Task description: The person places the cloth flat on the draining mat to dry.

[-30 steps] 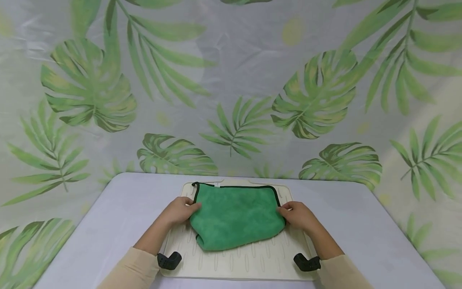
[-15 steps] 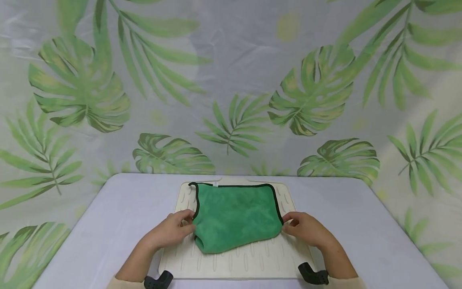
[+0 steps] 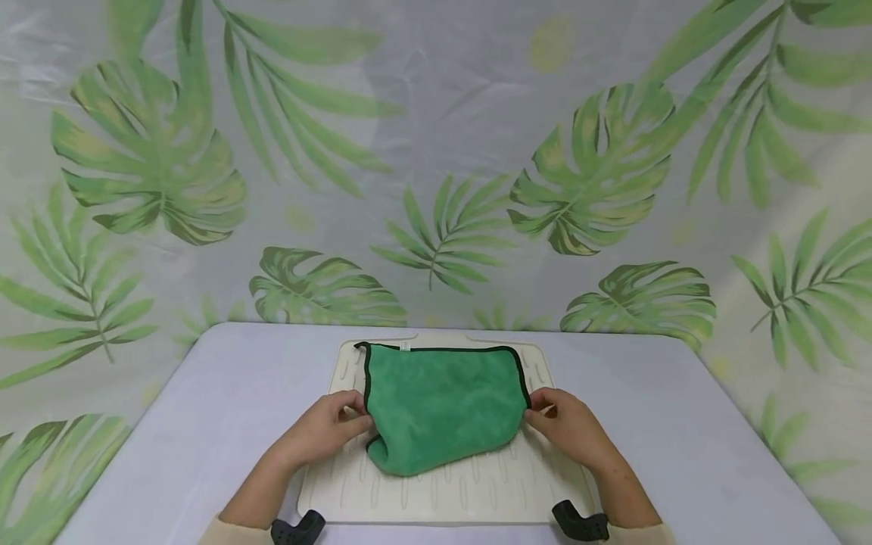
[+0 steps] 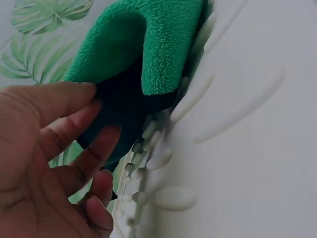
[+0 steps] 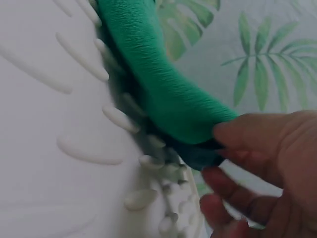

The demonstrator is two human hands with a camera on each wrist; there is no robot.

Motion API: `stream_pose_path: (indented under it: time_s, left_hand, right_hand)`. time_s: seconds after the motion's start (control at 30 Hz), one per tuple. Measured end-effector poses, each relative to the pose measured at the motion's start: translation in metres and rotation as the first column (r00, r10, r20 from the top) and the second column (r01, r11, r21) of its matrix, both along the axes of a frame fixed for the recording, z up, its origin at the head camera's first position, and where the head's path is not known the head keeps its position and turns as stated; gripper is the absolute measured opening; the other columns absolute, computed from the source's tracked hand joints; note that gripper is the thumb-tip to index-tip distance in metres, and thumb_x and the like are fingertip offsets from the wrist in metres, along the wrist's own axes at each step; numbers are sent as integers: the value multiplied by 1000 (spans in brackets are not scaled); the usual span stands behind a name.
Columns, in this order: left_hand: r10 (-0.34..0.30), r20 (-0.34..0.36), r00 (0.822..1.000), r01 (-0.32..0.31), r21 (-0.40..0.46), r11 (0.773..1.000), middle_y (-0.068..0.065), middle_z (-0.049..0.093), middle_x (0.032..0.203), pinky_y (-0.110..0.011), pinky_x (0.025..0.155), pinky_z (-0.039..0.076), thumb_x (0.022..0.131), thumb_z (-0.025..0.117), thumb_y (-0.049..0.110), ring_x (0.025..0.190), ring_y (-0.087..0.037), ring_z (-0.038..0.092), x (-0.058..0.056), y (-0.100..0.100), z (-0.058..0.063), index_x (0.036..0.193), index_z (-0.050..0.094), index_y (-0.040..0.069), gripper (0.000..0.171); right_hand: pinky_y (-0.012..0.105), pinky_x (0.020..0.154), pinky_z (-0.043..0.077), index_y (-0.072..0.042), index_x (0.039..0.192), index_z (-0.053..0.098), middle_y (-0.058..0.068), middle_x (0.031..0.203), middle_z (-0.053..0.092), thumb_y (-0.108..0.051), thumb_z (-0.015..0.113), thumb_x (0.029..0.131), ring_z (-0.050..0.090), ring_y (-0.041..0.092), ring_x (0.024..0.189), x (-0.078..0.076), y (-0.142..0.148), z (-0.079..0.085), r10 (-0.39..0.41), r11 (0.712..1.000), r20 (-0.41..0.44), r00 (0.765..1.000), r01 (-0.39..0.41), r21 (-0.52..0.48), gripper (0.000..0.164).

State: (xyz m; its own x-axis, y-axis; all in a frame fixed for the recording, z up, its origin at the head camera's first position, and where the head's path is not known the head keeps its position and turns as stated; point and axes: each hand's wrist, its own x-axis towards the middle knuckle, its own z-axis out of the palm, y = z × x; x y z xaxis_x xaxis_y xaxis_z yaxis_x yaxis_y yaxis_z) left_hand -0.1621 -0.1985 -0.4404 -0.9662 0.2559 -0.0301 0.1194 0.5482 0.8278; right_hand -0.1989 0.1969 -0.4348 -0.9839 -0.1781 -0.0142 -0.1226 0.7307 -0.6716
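A folded green towel (image 3: 446,409) with dark edging lies on a cream ribbed board (image 3: 484,496). My left hand (image 3: 316,435) pinches the towel's left edge between thumb and forefinger. On the opposite side, my right hand (image 3: 572,428) pinches the right edge. In the left wrist view, the fluffy towel (image 4: 163,54) loops up near the thumb, its darker underside showing. The right wrist view has the towel's curved fold (image 5: 171,99) between thumb and fingers, just above the board's ridges (image 5: 81,153). At the towel's lower left corner, a fold curls over.
The board rests on a white-covered table (image 3: 225,409). A leaf-patterned curtain (image 3: 436,151) hangs behind the table's back edge. Black wrist pieces (image 3: 297,527) sit at both cuffs, near the board's front corners.
Both hands first moved toward me along the towel's sides, then slightly away again. The right edge has shifted a little inward, and the lower left fold looks a bit more curled.
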Motion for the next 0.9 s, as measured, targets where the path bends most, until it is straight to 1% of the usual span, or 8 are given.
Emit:
stream_pose_path:
  time_s: [0.1, 0.17, 0.23, 0.37, 0.53, 0.67, 0.77, 0.9]
  left_hand:
    - [48, -11, 999, -48, 29, 998, -7, 70, 96, -28, 63, 46, 100, 65, 23, 80, -13, 58, -2, 2, 1, 95, 63, 13, 11]
    - [90, -14, 996, -89, 59, 994, -6, 71, 104, -29, 66, 44, 101, 64, 23, 87, -14, 58, -2, 3, 2, 95, 60, 12, 13]
    - [129, -4, 992, -128, 92, 987, -6, 70, 101, -28, 65, 41, 102, 62, 22, 81, -13, 55, -2, 4, 2, 95, 57, 10, 14]
    - [192, 32, 981, -194, 177, 965, -2, 58, 73, -26, 55, 36, 102, 60, 18, 57, -11, 42, -1, 5, 3, 99, 53, 7, 13]
    - [205, 17, 979, -203, 242, 949, 1, 46, 66, -25, 52, 37, 103, 57, 15, 54, -10, 42, -1, 5, 4, 101, 50, 6, 12]
    - [209, 21, 978, -208, 219, 953, 1, 45, 67, -26, 52, 36, 104, 55, 19, 54, -10, 40, -2, 5, 6, 102, 48, 7, 14]
    - [234, 17, 972, -233, 163, 959, 2, 44, 64, -27, 54, 36, 105, 56, 22, 55, -10, 39, -1, 2, 9, 103, 51, 9, 14]
    - [241, 14, 970, -242, 91, 966, 4, 42, 61, -26, 55, 34, 104, 59, 23, 55, -10, 37, 0, -4, 13, 104, 55, 10, 13]
  right_hand:
    - [34, 77, 51, -12, 109, 69, 5, 107, 74, -24, 69, 98, 67, 24, 104, -1, -2, 2, -34, 998, -39, 999, 32, -52, 16]
    - [34, 80, 50, -11, 111, 68, 7, 106, 75, -24, 68, 99, 67, 27, 108, -2, -3, 3, -51, 995, -57, 997, 46, -85, 18]
    - [33, 80, 50, -10, 112, 68, 7, 105, 75, -24, 67, 100, 67, 28, 111, -2, -3, 4, -58, 992, -61, 996, 50, -115, 19]
    - [30, 76, 49, -8, 112, 67, 9, 106, 74, -22, 66, 100, 66, 27, 110, -2, -4, 4, -73, 982, -52, 996, 63, -176, 18]
    - [27, 70, 49, -6, 113, 65, 12, 104, 74, -21, 64, 101, 64, 16, 96, -1, -3, 2, -97, 965, -32, 995, 86, -249, 19]
    - [26, 70, 50, -4, 115, 64, 9, 95, 72, -22, 63, 102, 65, 12, 84, -1, -1, 2, -104, 947, -18, 994, 94, -308, 22]
    - [27, 70, 54, -3, 117, 63, 7, 91, 67, -21, 61, 103, 67, 12, 79, -2, -1, 2, -114, 931, -1, 994, 106, -350, 23]
    - [26, 62, 51, -5, 119, 64, 5, 90, 64, -22, 60, 104, 60, 9, 66, -4, -1, 1, -143, 943, -8, 990, 133, -304, 23]
